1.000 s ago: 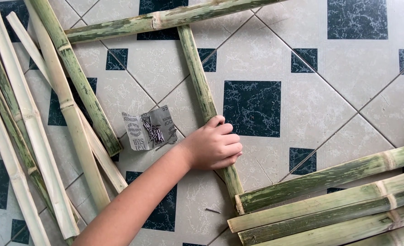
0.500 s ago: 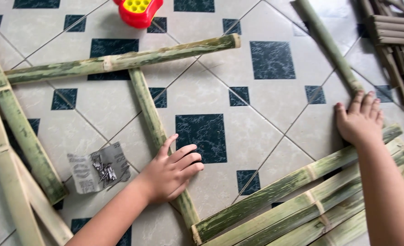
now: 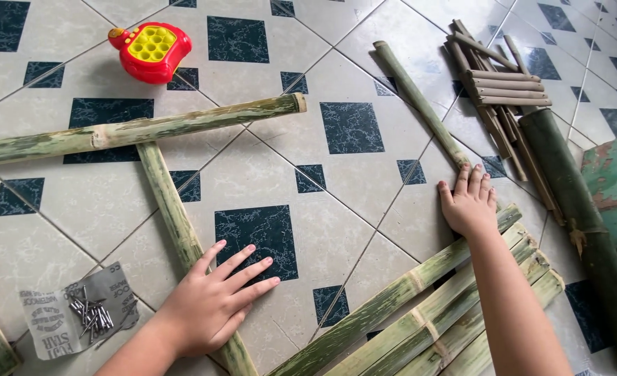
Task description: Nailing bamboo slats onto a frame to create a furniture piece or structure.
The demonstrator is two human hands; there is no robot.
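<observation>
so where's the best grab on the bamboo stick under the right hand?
Probably mid-shaft on the thin bamboo stick, fingers closing across its width from above. It lies flat on the tiled floor, bare on both sides there; the right hand covers its near end.

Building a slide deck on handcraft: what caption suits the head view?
Left hand pressing a split bamboo strip, right hand on another, over tiled floor.

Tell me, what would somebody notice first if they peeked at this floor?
Probably the two hands pressed flat on split green bamboo: the left hand on an upright strip near the bottom, the right hand on a slanted strip. Next, the bright red and yellow toy at the top left.
</observation>
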